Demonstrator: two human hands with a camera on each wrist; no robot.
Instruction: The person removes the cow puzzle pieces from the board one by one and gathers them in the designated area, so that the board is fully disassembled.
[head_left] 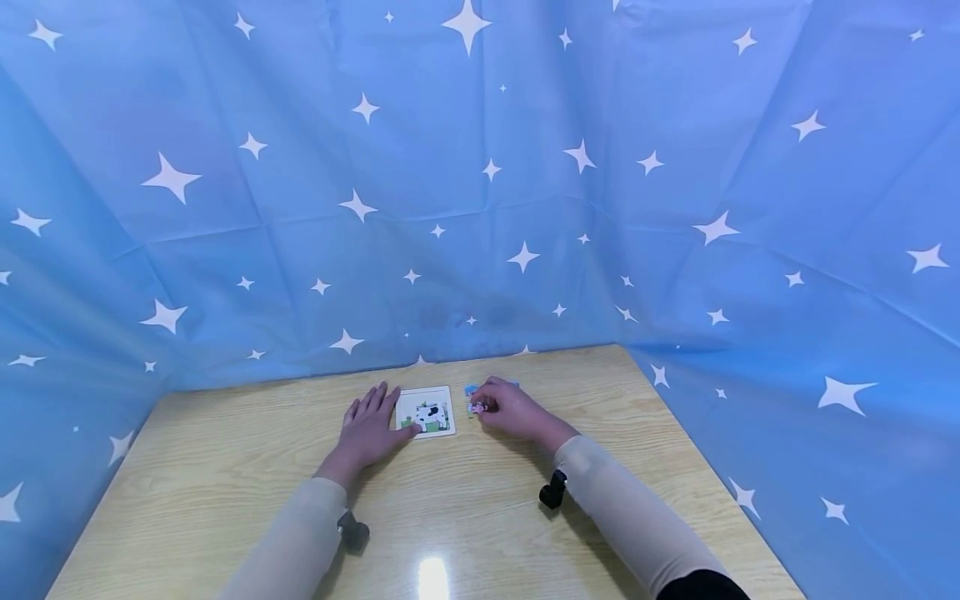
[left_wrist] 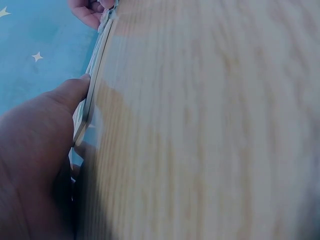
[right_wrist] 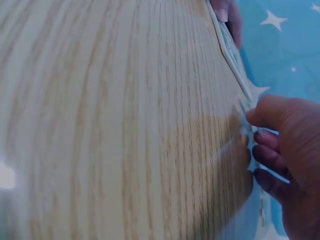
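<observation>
Touching square white frame (head_left: 423,393) with spread left hand (head_left: 372,429). Curling right hand (head_left: 513,408) at bright flat pieces (head_left: 471,390) beside it; can't tell if pinching. Looks part done: shows black-and-white cow picture (head_left: 431,414) inside, seems to lack those pieces.

You face a blue cloth (head_left: 420,167) with white stars (head_left: 468,25), hanging beyond a pale wood-grain tabletop (head_left: 187,467) that catches a bright glare (head_left: 432,578).

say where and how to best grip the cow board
Probably the near right corner of its rim, from the near side, thumb on top: the board lies flat on the table, so coming from underneath looks awkward. That corner is uncovered, while the left hand has its thumb by the near left corner.
</observation>
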